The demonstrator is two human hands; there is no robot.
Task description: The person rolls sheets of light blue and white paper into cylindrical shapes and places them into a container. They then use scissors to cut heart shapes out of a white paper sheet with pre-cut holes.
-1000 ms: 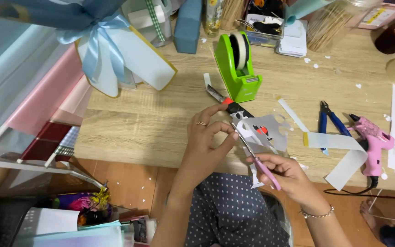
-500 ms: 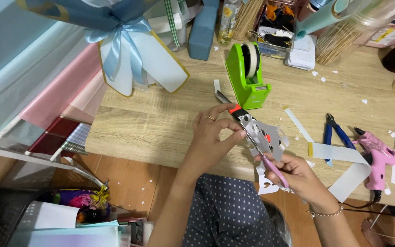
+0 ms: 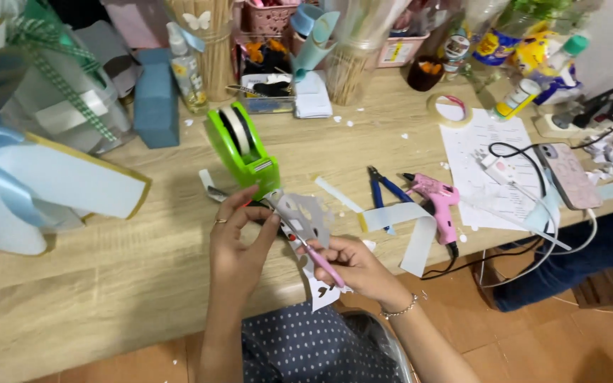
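Two hands: both closed on work at the bench [image 3: 108, 284] edge.
Right hand [image 3: 352, 266]: curled round a pink knife [image 3: 318, 259], tip on the paper.
Left hand [image 3: 239, 241]: pinches the paper cutout [image 3: 310, 216], holding it up.
Technique: short strokes, blade clear of fingers.
Beyond: green tape dispenser [image 3: 239, 145], pink glue gun [image 3: 438, 198].

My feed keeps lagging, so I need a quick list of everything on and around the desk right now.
tape dispenser: 1, green, desk centre
paper cutout: 1, pale grey, between the hands
glue gun: 1, pink, right of centre
pliers: 1, blue handles, left of glue gun
paper strip: 1, pale blue, curled under the glue gun
phone: 1, patterned case, desk right
tape roll: 1, clear, desk back
ribbon bow: 1, light blue, far left
left hand: steadies the cutout
right hand: grips a pink-handled craft knife
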